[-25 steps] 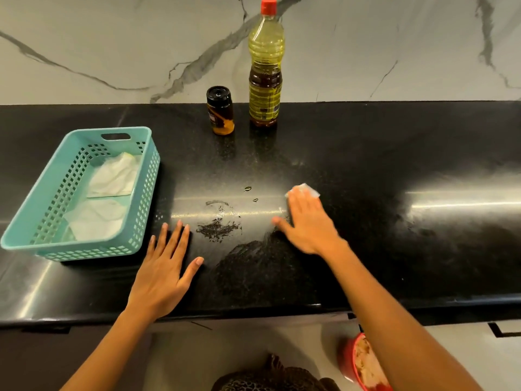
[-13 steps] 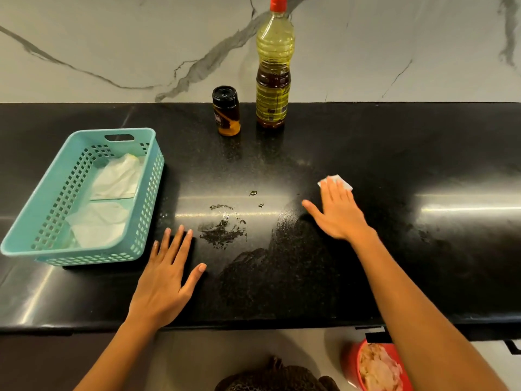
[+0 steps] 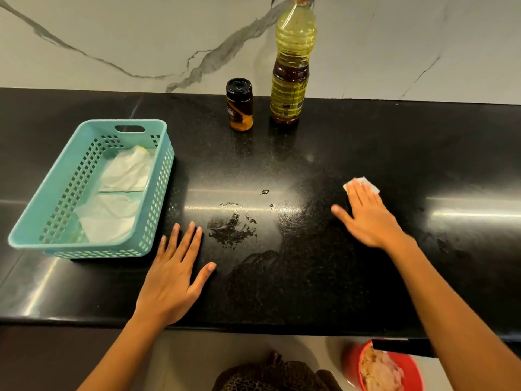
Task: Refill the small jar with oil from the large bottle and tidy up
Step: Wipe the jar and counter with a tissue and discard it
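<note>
Surface (image 3: 394, 142): black stone is filling the middle band of the frame, shining under the lights, and is carrying everything named below.
Basket (image 3: 158, 176): teal plastic is sitting at left centre, holding crumpled white tissues (image 3: 127, 170).
Large bottle (image 3: 293, 60): is standing upright at upper centre against the marble wall, red cap on, oil partway up.
Small jar (image 3: 239, 104): is standing just left of the large bottle, apart from it, black lid on, amber oil showing at its base.
Left hand (image 3: 172, 280): is lying palm down at lower centre, fingers (image 3: 183, 238) spread flat and holding nothing, bracing just right of the basket.
Right hand (image 3: 369, 218): is pressing flat at right centre, fingers extended over a folded white wipe (image 3: 366, 183), pinning it rather than pinching it.
Oil smear (image 3: 232, 227): dark patch is lying at centre, between the two hands, with a small drop (image 3: 265, 191) above it.
Step in hand: pouring is looking finished, since both containers are capped; wiping up is under way.
Next move: is calling for the wipe to be drawn leftward over the smear and drop with firm, even pressure, well short of the jar and bottle.
</note>
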Demonstrator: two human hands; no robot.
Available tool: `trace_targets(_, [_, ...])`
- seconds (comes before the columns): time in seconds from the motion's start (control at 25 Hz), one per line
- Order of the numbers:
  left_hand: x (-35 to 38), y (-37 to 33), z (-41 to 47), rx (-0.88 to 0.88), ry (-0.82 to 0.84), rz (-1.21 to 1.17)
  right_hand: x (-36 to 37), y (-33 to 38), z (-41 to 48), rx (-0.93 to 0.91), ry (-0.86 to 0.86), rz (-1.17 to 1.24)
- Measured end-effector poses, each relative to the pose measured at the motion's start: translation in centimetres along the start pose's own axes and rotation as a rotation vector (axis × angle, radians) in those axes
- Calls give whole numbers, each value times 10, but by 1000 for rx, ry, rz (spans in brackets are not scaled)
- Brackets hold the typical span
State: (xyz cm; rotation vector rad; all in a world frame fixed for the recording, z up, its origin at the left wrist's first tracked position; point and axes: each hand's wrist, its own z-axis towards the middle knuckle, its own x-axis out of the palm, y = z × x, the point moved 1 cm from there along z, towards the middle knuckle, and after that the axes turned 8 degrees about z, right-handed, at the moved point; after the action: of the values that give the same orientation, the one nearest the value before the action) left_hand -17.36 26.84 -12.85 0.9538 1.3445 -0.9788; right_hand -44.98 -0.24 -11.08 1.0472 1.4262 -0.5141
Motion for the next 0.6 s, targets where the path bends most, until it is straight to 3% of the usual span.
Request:
trace_targets(0.12, [0, 0, 0, 2, -8, -8, 2, 33, 56, 40, 9, -3])
trace_targets(0.28, [-1, 1, 0, 9, -14, -3, 30, 107, 24, -315, 66, -39])
trace_targets(0.4, [-1, 0, 1, 7, -18, -12, 35, 97, -40, -484, 108, -23])
trace_targets(0.48, [0, 0, 1, 2, -19, -23, 28, 59, -37, -405, 63, -34])
trace_targets(0.6, [1, 1, 1, -3, -19, -26, 6, 23, 18, -131, 1, 9])
